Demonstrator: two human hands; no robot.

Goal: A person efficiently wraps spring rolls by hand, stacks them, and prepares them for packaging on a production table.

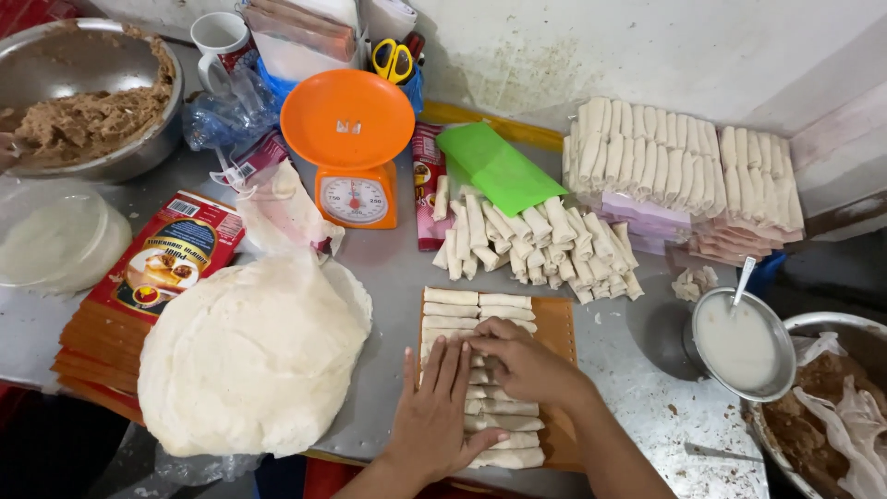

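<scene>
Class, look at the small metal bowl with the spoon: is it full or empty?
Nearly full: the small round metal bowl holds whitish liquid almost to its rim, and a metal spoon stands in it.

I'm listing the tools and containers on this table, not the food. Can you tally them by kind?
Metal bowls: 3, large one, one with white liquid, one at the right edge
Kitchen scale, orange: 1
White mug: 1
Scissors, yellow handles: 1
Spoon: 1
Total: 7
</scene>
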